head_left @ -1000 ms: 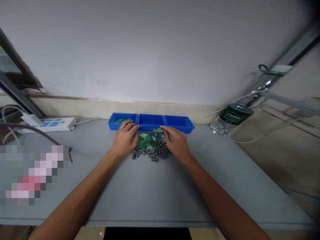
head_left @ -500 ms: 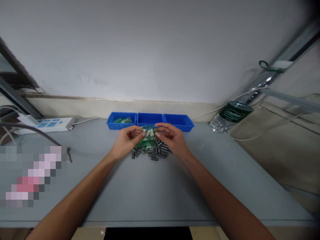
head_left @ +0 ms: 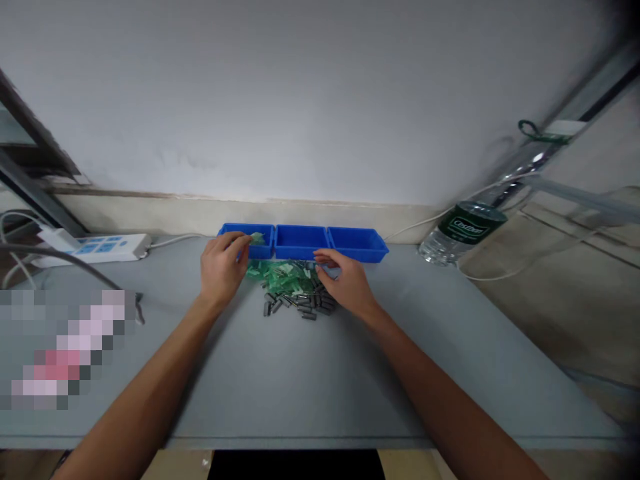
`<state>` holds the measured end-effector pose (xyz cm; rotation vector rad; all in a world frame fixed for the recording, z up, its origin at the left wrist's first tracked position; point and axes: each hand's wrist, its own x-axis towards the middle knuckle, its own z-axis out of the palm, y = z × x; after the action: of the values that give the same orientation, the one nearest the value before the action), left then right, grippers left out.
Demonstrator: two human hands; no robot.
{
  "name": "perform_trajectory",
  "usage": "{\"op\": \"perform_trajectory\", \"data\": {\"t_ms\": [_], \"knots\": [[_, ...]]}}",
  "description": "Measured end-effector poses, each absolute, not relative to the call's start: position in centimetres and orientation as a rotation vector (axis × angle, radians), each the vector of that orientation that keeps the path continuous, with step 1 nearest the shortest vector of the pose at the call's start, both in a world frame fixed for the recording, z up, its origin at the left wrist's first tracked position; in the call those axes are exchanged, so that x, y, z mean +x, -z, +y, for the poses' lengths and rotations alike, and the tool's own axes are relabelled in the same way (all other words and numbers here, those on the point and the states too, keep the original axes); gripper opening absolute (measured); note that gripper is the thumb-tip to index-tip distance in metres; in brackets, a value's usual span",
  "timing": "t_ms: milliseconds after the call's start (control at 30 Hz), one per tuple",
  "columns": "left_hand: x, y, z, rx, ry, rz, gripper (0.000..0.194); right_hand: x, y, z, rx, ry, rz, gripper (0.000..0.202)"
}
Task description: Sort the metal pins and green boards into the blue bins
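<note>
My left hand point(head_left: 223, 267) is over the front of the left blue bin point(head_left: 268, 251). Its thumb and fingers are pinched at the edge of a small green plastic packet point(head_left: 257, 238); the hand hides most of that bin's inside. To its right, a heap of green plastic packets point(head_left: 285, 273) lies on the table against a spread of small grey metal cylinders point(head_left: 305, 307). Beside the heap's right side is my right hand point(head_left: 346, 280), thumb and fingers apart, with nothing visible between them.
A middle blue bin point(head_left: 301, 257) and a right blue bin point(head_left: 358, 255) complete the row by the wall. A clear bottle point(head_left: 463, 230) leans at the right. On the left are a white power strip point(head_left: 117, 248), cables and a blurred-out patch point(head_left: 75, 347).
My hands have parted. The left has moved left to the left bin with a packet at its fingertips, while the right has let go and stays near the heap.
</note>
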<state>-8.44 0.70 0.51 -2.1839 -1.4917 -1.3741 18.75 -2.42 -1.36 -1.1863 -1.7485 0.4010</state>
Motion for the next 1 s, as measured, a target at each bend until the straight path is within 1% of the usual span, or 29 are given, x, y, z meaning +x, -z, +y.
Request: {"op": "perform_trajectory", "data": {"t_ms": [67,167,333,433,567,767,1000], "knots": [[-9.5,0.0,1.4,-2.175,1.131,-1.501,0.027,19.0,1.5,-2.4,-1.277,-0.323,-1.865,0.030],[-9.7,0.5,1.9,-2.226,0.886,-1.530,0.032,19.1,1.5,-2.6,-1.377,-0.330,-1.999,0.035],[-8.5,1.0,1.9,-2.347,0.752,-1.544,0.045,19.0,1.3,-2.8,-1.442,-0.363,-2.081,0.039],[-8.0,1.4,1.7,-2.356,0.701,-1.564,0.048,18.9,1.5,-2.8,-1.440,-0.342,-2.084,0.042],[-7.5,1.6,1.5,-2.358,0.749,-1.504,0.043,18.9,1.9,-2.6,-1.465,-0.295,-2.083,0.042],[-6.7,1.2,0.8,-2.387,0.883,-1.352,0.038,19.2,2.0,-2.3,-1.483,-0.220,-2.078,0.034],[-6.0,0.3,-0.2,-2.515,1.133,-1.211,0.030,19.2,1.8,-2.2,-1.327,-0.138,-1.873,0.030]]}}
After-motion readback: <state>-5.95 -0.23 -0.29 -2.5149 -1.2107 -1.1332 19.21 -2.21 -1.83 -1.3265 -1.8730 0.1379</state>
